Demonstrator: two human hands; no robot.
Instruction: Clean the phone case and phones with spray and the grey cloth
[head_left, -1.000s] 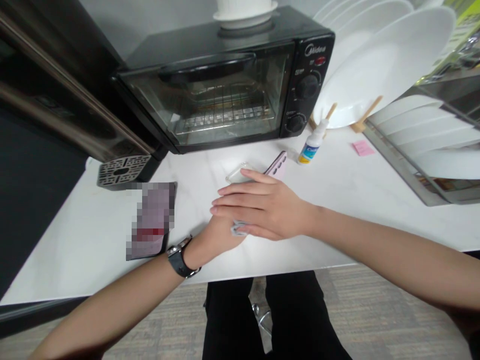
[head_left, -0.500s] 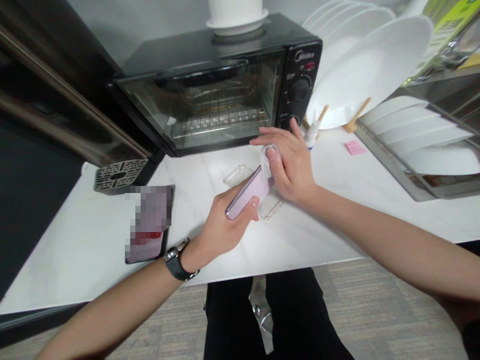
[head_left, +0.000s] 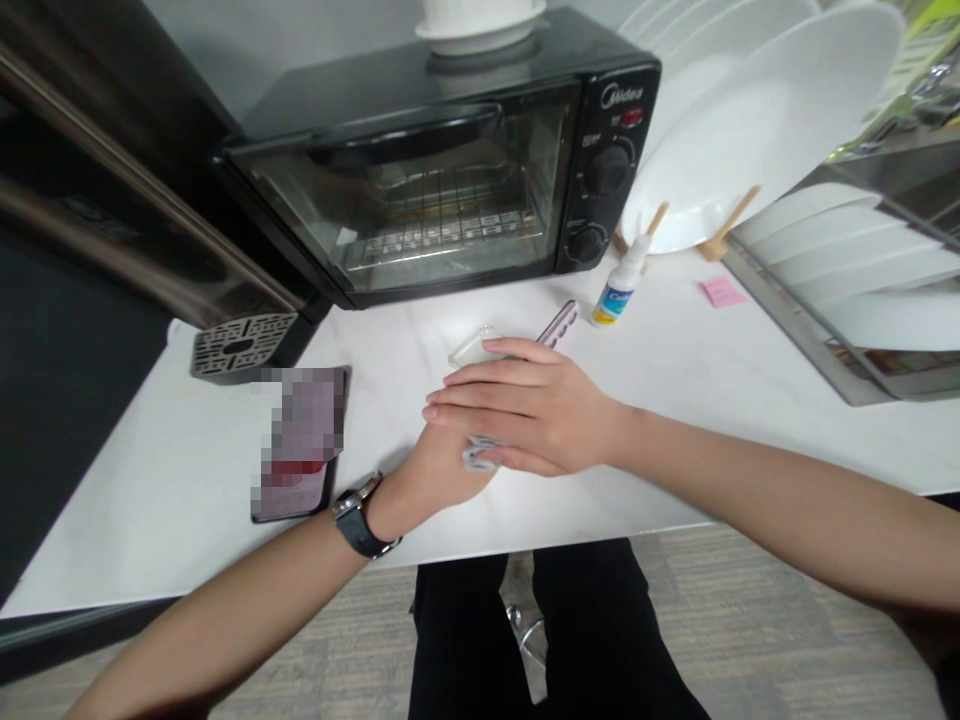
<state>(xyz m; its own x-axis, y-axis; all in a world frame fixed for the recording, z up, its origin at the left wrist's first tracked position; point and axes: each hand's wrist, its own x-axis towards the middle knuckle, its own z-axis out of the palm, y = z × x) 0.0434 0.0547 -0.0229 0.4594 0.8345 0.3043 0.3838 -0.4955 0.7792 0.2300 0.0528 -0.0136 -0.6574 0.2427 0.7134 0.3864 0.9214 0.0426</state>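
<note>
where the white tabletop [head_left: 675,400] meets the left edge of the frame, a dark appliance with a grated drip tray [head_left: 238,347] stands at upper left. item: flat device with a blurred screen [head_left: 300,440], lying left of centre, apart from both hands. item: left hand [head_left: 435,470], wrist with a black watch [head_left: 358,518], at centre; mostly covered by the other hand, so how far its grip is closed cannot be told. item: right hand [head_left: 525,410], fingers flat and extended toward the left, laid over the left hand, pressing a pale wipe [head_left: 478,455] that shows under its lower edge. item: pink phone [head_left: 556,325], one end showing past the right hand, at centre, beside a clear case [head_left: 472,346]. item: black toaster oven [head_left: 450,170], top centre. item: small white bottle [head_left: 619,295], right of the phone. item: pink sticky note [head_left: 718,291]. item: white plates [head_left: 765,120], upper right, in racks.
</note>
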